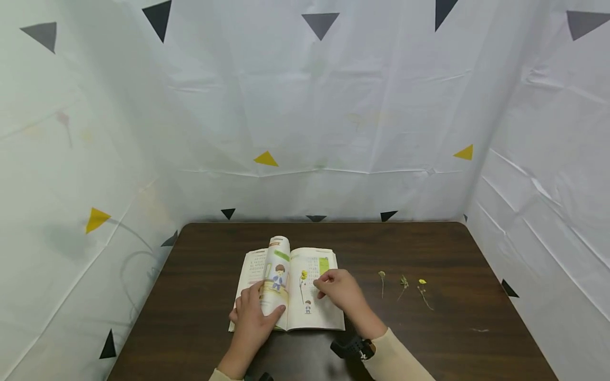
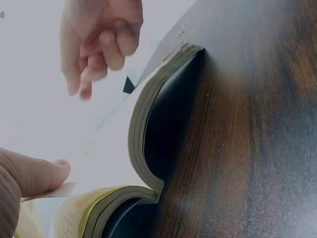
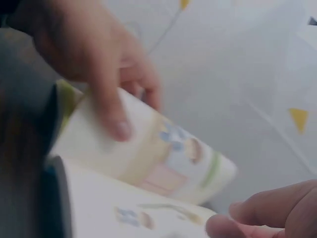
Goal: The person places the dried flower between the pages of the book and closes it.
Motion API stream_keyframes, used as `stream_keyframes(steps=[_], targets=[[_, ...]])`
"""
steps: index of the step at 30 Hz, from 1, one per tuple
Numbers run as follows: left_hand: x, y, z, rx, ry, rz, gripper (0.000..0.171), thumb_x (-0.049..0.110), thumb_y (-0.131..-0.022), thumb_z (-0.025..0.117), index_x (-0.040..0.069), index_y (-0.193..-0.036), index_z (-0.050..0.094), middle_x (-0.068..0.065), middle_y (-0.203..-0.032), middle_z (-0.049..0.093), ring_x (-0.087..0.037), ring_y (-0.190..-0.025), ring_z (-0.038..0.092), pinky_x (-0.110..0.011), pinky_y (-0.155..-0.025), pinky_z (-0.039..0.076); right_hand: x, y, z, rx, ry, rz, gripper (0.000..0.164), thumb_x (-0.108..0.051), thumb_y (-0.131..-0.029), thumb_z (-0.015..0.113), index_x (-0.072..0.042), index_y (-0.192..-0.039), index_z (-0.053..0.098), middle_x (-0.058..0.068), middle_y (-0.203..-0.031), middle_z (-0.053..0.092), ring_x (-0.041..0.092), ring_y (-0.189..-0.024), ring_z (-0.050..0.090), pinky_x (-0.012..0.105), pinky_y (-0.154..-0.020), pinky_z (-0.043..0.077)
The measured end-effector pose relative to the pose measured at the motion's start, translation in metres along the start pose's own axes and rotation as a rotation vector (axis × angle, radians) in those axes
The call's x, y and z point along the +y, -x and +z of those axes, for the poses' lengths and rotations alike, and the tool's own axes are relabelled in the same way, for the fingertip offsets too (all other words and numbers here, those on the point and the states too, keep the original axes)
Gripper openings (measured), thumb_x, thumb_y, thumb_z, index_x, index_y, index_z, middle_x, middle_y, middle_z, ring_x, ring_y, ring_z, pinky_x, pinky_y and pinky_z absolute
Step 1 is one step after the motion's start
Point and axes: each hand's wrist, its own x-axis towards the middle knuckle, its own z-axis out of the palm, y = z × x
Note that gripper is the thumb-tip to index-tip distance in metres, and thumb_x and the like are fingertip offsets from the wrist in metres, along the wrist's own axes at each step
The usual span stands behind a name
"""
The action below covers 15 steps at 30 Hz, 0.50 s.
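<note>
An open book (image 1: 316,318) with printed cartoon figures lies on the dark table. My left hand (image 1: 251,320) holds a lifted, curling page (image 1: 275,264) at its left half, with the thumb (image 2: 49,174) on one face and the fingers behind it. On the right-hand page lies a yellow flower (image 1: 303,276) with a thin stem. Just right of this flower hovers my right hand (image 1: 340,288), its fingers loosely bent and nothing visible between them. The left wrist view shows that hand (image 2: 101,39) above the page.
Right of the book, a small pale flower (image 1: 382,283), a green sprig (image 1: 404,282) and a yellow flower (image 1: 422,288) with a long stem lie in a row on the brown table (image 1: 452,338). White sheeting (image 1: 333,121) with triangles surrounds the table at the back and sides.
</note>
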Motion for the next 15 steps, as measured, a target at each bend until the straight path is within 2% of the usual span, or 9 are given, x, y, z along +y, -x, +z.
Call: stream_keyframes(steps=[5, 10, 15], targets=[[0.003, -0.002, -0.002, -0.013, 0.086, -0.027, 0.089, 0.044, -0.072, 0.09, 0.019, -0.145, 0.044, -0.009, -0.132, 0.048, -0.027, -0.117, 0.042, -0.044, -0.085, 0.027, 0.011, 0.004, -0.035, 0.115, 0.087, 0.033, 0.016, -0.028, -0.094, 0.07, -0.014, -0.085, 0.07, 0.002, -0.072, 0.071, 0.016, -0.058, 0.051, 0.029, -0.053, 0.038], [0.002, -0.003, -0.004, -0.012, 0.191, -0.027, 0.09, 0.039, -0.072, 0.091, 0.016, -0.145, 0.042, -0.011, -0.129, 0.047, -0.025, -0.116, 0.043, -0.042, -0.089, 0.033, 0.038, 0.01, -0.071, 0.258, 0.225, 0.06, 0.018, -0.032, -0.093, 0.069, -0.015, -0.088, 0.07, 0.002, -0.076, 0.068, 0.017, -0.064, 0.056, 0.031, -0.056, 0.042], [0.0, -0.003, -0.006, -0.053, 0.305, -0.055, 0.091, 0.038, -0.074, 0.091, 0.017, -0.146, 0.039, -0.01, -0.13, 0.046, -0.021, -0.118, 0.044, -0.039, -0.095, 0.041, 0.07, 0.015, -0.092, 0.312, 0.346, 0.142, 0.019, -0.03, -0.094, 0.065, -0.012, -0.093, 0.07, 0.002, -0.077, 0.07, 0.019, -0.059, 0.056, 0.033, -0.05, 0.041]])
